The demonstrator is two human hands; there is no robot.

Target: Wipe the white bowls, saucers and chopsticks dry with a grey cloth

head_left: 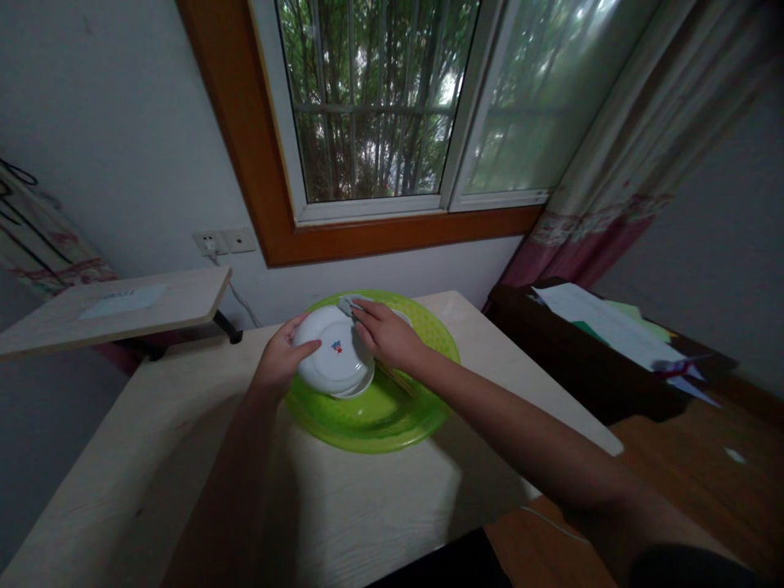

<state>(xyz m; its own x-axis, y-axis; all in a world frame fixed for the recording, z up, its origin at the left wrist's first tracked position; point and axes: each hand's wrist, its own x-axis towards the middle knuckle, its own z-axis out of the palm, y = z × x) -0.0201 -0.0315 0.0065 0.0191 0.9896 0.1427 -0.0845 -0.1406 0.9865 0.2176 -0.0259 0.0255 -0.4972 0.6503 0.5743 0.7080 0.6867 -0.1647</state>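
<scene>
My left hand (282, 357) grips the left edge of a white dish (334, 367), its thumb lying over the surface. A small red and blue mark is printed at the dish's middle. The dish is tilted over a green basin (392, 437). At its upper right edge, my right hand (389, 333) has its fingers closed on a grey cloth (349, 305) that touches the rim. Other white dishes (361, 385) show partly below and behind it. Thin chopsticks (397, 380) lie in the basin, partly hidden by my right hand.
The basin stands on a pale wooden table (367, 498) below a window (380, 106). A raised wooden shelf (184, 298) is at the left, near a wall socket (224, 242) with a cable. Papers (612, 327) lie on a dark cabinet (588, 380) at the right.
</scene>
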